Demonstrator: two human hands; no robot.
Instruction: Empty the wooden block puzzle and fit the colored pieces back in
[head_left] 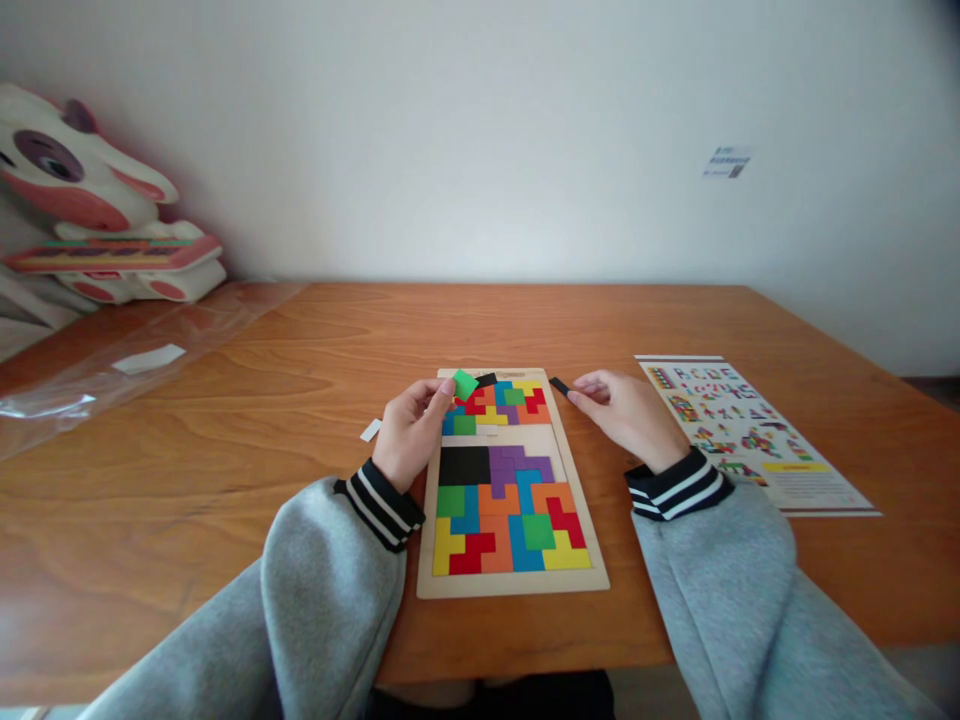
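My left hand [409,430] pinches a green square puzzle piece [466,385] above the upper left of a wooden puzzle board [512,586]. Between the fingertips of my right hand [628,415] is a black bar-shaped puzzle piece [559,386], just off the board's upper right edge. Colourful block pieces fill much of the board's upper and lower fields. A black area [465,466] shows at the lower field's top left. Another black piece [487,380] lies by the upper field's top edge. My left hand hides part of the board's left side.
A small white piece [370,430] lies left of the board. To the right is a printed pattern sheet [810,490]. At the far left stand a cow-shaped toy keyboard [112,255] and a clear plastic bag [82,385]. A wall [465,140] rises behind the table [337,330].
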